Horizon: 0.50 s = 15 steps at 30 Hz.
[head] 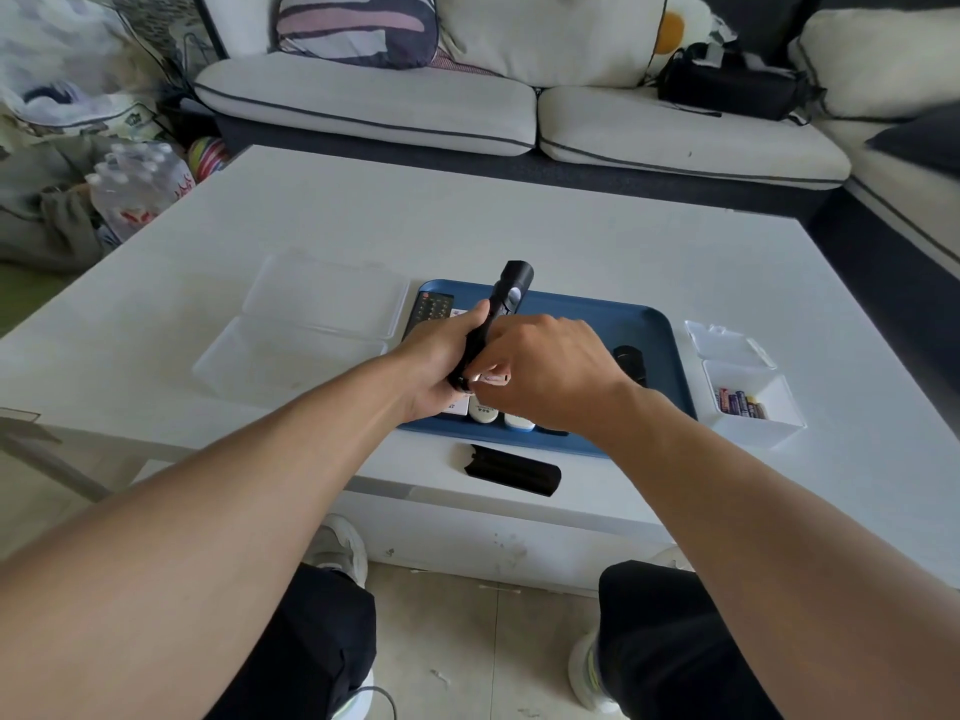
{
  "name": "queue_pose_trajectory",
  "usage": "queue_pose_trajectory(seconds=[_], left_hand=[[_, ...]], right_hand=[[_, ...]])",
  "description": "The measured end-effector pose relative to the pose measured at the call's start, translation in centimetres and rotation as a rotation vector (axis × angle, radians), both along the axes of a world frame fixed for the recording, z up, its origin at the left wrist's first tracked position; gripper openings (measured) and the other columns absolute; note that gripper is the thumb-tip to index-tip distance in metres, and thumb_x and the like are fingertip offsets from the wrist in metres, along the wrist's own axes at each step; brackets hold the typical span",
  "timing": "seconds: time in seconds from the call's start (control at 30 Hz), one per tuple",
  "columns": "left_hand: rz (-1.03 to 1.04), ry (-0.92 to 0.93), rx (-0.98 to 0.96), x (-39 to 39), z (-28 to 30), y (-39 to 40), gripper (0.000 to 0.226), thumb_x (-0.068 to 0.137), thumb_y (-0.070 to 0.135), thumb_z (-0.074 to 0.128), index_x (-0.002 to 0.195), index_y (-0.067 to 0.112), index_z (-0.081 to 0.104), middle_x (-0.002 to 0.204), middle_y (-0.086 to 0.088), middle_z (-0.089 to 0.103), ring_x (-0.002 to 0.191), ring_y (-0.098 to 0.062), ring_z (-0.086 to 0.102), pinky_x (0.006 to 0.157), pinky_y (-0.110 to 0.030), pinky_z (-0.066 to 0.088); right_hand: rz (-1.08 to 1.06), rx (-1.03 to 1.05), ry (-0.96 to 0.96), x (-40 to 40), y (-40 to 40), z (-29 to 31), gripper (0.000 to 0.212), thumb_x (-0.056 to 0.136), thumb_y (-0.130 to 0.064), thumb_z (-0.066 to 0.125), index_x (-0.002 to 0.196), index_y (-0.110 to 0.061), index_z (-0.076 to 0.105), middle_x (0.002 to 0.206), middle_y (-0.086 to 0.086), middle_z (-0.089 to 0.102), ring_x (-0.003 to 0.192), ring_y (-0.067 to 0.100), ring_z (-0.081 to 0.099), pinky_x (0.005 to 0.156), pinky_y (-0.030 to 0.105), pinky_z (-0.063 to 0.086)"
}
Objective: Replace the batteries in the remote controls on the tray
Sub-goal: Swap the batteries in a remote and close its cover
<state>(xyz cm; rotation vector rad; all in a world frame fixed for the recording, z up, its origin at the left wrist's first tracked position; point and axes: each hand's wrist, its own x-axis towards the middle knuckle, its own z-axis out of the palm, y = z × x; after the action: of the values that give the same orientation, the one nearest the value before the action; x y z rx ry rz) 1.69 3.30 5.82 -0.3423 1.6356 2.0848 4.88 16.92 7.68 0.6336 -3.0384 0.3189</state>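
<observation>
Left hand [441,366] fingers grip a black remote [501,309]; right hand [540,371] fingers pinch its base; no writing legible.

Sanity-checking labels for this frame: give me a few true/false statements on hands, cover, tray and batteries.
1. The left hand holds the black remote above the blue tray. True.
2. The black battery cover lies inside the tray. False: it lies on the white table, in front of the tray.
3. Spare batteries sit in a small white box right of the tray. True.
4. The right hand rests on the table. False: it works at the remote's lower end.
</observation>
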Motion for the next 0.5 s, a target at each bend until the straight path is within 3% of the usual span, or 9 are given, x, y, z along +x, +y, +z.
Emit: queue_pose_trajectory(seconds=[0.1,0.23,0.33,0.5], left_hand=[[0.007,-0.02,-0.017,-0.16,0.06,-0.07,0.029,0.102,0.031,0.057,0.088,0.008,0.068,0.071,-0.007,0.06,0.053,-0.019,0.058,0.06,-0.031,0.047],[-0.027,-0.055,-0.011,0.16,-0.07,-0.11,0.033,0.103,0.031,0.054,0.082,0.01,0.068,0.064,-0.006,0.064,0.048,-0.017,0.064,0.071,-0.03,0.049],[-0.041,-0.043,-0.005,-0.04,-0.08,-0.39,0.028,0.103,0.033,0.054,0.096,0.009,0.069,0.074,-0.008,0.071,0.059,-0.022,0.069,0.082,-0.033,0.05],[-0.053,-0.056,0.003,-0.04,-0.06,-0.52,0.026,0.102,0.032,0.055,0.1,0.009,0.066,0.067,-0.006,0.07,0.051,-0.02,0.067,0.05,-0.022,0.054]], right_hand=[[0.035,0.034,0.076,-0.13,-0.22,-0.45,0.031,0.086,-0.025,0.055,0.105,-0.042,0.073,0.112,-0.018,0.066,0.087,0.022,0.064,0.072,0.034,0.051],[0.021,-0.028,0.087,-0.47,0.28,-0.52,0.026,0.083,-0.031,0.059,0.101,-0.042,0.075,0.107,-0.017,0.069,0.088,0.022,0.064,0.073,0.036,0.052],[0.04,-0.062,0.029,-0.14,0.63,-0.62,0.021,0.086,-0.038,0.063,0.102,-0.046,0.075,0.109,-0.02,0.068,0.089,0.016,0.064,0.073,0.033,0.05],[0.036,-0.117,-0.043,-0.42,0.41,-0.95,0.017,0.091,-0.04,0.063,0.101,-0.047,0.076,0.107,-0.02,0.068,0.091,0.015,0.064,0.076,0.036,0.052]])
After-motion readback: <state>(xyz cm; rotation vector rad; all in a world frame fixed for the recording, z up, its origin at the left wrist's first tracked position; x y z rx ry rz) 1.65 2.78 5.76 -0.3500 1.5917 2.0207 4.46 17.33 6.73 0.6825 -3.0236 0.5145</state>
